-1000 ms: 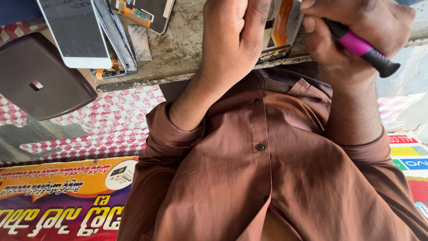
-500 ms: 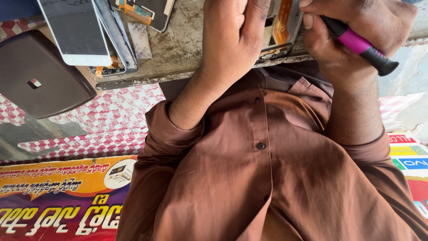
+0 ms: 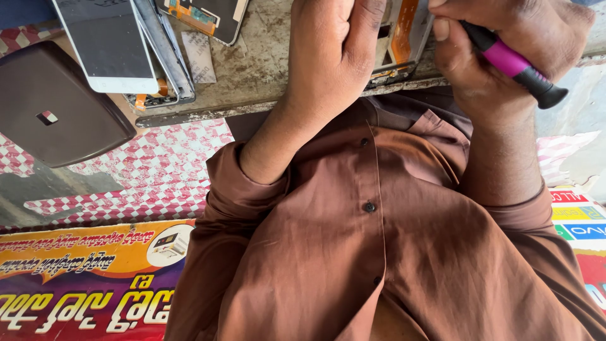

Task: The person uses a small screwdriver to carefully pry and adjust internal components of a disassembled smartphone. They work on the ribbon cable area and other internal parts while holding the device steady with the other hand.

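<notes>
The left hand presses down on the opened phone at the bench edge. Just right of the phone, the right hand grasps a pink-handled screwdriver.

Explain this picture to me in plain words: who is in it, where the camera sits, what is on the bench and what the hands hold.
There is no machine here. The one picture comes from a camera worn on a person's head, looking down over their brown shirt at their two bare hands. The left hand presses on an opened phone with an orange ribbon cable, at the edge of a worn workbench. The right hand grips a tool with a pink and black handle; its tip is hidden, so I cannot say what kind it is. Further left lie a white phone screen, stacked phone parts, another opened phone and a dark brown case. A colourful printed banner lies below.
</notes>
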